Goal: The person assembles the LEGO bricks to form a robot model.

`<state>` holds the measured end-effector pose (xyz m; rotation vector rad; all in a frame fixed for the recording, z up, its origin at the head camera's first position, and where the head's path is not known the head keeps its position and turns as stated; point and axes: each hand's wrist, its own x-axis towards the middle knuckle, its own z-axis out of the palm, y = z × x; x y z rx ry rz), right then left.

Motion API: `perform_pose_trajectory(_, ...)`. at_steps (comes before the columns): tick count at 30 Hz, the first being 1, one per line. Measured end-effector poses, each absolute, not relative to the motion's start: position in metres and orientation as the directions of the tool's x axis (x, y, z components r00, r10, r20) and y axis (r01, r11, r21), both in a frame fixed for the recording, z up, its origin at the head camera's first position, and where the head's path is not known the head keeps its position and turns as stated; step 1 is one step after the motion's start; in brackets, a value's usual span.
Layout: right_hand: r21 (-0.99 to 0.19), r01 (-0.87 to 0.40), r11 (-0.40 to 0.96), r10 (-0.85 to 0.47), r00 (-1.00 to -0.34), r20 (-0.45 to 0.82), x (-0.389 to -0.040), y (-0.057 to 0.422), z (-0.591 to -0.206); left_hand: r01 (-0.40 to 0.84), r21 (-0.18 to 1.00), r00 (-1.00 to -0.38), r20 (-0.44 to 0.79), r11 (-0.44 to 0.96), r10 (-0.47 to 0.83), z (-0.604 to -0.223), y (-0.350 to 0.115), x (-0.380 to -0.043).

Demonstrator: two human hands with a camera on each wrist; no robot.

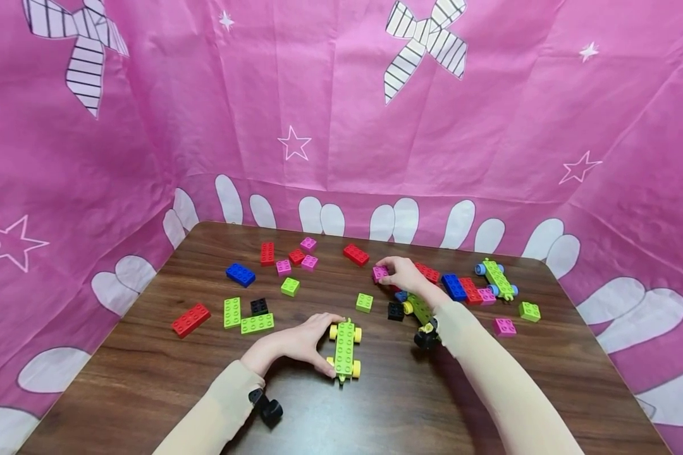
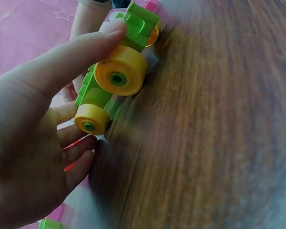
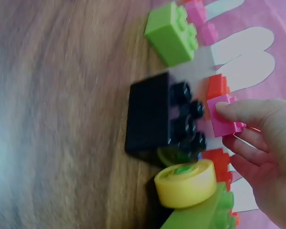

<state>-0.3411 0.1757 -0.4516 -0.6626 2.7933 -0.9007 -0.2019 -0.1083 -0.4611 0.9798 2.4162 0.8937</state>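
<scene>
The left hand [image 1: 304, 339] holds the car [image 1: 344, 349] on the worktop [image 1: 410, 407], thumb and fingers spread to its two ends. Beyond the car and to its right, the right hand [image 1: 403, 276] pinches a pink brick [image 1: 379, 273]. Both look light, stiff and smooth; the brick should suit a flat-sided pinch, the car, likely to roll, its ends.

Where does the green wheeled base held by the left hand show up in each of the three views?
Head: green wheeled base, just below centre, at the left hand.
Left wrist: upper part, left of centre, its yellow wheels facing the camera.
Right wrist: not in it; the yellow-wheeled piece at the bottom is another one.
Shared landmark: the pink backdrop, visible in all three.
</scene>
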Motion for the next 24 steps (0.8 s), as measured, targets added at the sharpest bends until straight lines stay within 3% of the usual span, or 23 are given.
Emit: perform_pose_trajectory(24,-0.691,-0.408,0.597,-0.359,-0.906,0.224,-0.26,0.138,-0.437,0.44,0.704,-0.694,-0.128,0.557,0.709,-0.464,-0.108,-0.203)
